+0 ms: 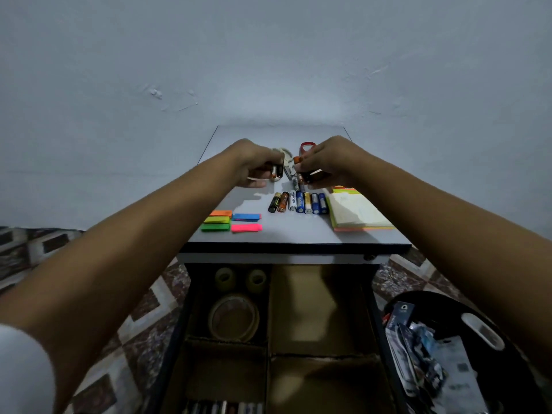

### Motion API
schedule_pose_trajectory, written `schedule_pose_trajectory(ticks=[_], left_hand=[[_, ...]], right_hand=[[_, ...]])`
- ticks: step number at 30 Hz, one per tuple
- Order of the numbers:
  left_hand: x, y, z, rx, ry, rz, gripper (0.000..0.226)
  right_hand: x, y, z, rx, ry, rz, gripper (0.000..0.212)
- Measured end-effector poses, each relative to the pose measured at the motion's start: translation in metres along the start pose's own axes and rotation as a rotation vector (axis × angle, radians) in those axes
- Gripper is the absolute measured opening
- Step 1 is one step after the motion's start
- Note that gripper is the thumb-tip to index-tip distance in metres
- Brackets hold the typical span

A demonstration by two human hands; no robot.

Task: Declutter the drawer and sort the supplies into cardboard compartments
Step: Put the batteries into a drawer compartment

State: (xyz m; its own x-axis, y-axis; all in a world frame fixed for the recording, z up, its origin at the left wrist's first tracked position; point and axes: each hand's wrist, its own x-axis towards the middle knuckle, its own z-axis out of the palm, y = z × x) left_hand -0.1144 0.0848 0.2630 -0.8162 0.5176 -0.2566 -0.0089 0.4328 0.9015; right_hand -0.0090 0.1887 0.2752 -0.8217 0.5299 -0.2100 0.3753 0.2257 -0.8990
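Over the far middle of the grey table top point(298, 234), my left hand point(254, 162) grips a couple of dark batteries point(277, 171). My right hand point(325, 164) pinches another battery point(297, 160) with an orange end and holds a dark object beneath it. A row of several batteries point(297, 202) lies on the table in front of both hands. Below the table, the open drawer point(370, 324) holds cardboard compartments; the left rear one contains tape rolls point(234, 316). Pens or batteries show in the nearest left compartment point(224, 407).
Coloured sticky flags point(231, 221) lie at the table's front left, a sticky-note pad point(357, 213) at the front right. Red-handled scissors point(307, 146) and a white cable point(285, 153) sit at the back. A black bin point(448, 354) with wrappers stands on the floor, right.
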Motion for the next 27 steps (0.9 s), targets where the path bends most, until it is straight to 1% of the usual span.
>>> schedule_pose_trajectory(ticks=[1, 2, 4, 8, 11, 13, 15, 17, 20, 24, 27], left_hand=[[-0.01, 0.0, -0.004, -0.014, -0.017, 0.006, 0.018], [-0.02, -0.002, -0.008, -0.023, -0.041, 0.005, 0.017], [-0.043, -0.01, -0.015, -0.03, -0.105, -0.015, 0.016], [-0.092, -0.038, -0.022, -0.046, -0.209, -0.046, 0.014], [-0.122, -0.069, -0.02, 0.03, -0.265, -0.042, 0.01], [-0.137, -0.095, -0.018, 0.113, -0.309, -0.057, 0.005], [-0.15, -0.124, -0.014, 0.169, -0.362, -0.089, 0.006], [-0.159, -0.153, -0.007, 0.214, -0.394, -0.141, 0.007], [-0.163, -0.194, 0.005, 0.278, -0.405, -0.221, 0.009], [-0.152, -0.238, 0.02, 0.268, -0.35, -0.323, 0.014], [-0.14, -0.255, 0.029, 0.221, -0.319, -0.378, 0.013]], right_hand=[[-0.01, 0.001, 0.001, 0.053, -0.038, 0.017, 0.009], [-0.019, 0.004, 0.002, 0.094, -0.069, 0.028, 0.006], [-0.038, 0.013, 0.005, 0.135, -0.108, 0.039, 0.011], [-0.077, 0.041, 0.02, 0.124, -0.185, 0.074, 0.015], [-0.101, 0.064, 0.036, 0.116, -0.247, 0.121, 0.016], [-0.114, 0.079, 0.048, 0.099, -0.286, 0.147, 0.012], [-0.126, 0.095, 0.06, 0.09, -0.31, 0.171, 0.009], [-0.136, 0.111, 0.073, 0.094, -0.312, 0.167, 0.011], [-0.145, 0.131, 0.093, 0.035, -0.281, 0.174, 0.016], [-0.146, 0.151, 0.114, -0.014, -0.271, 0.259, 0.008], [-0.144, 0.164, 0.124, -0.018, -0.244, 0.271, 0.008]])
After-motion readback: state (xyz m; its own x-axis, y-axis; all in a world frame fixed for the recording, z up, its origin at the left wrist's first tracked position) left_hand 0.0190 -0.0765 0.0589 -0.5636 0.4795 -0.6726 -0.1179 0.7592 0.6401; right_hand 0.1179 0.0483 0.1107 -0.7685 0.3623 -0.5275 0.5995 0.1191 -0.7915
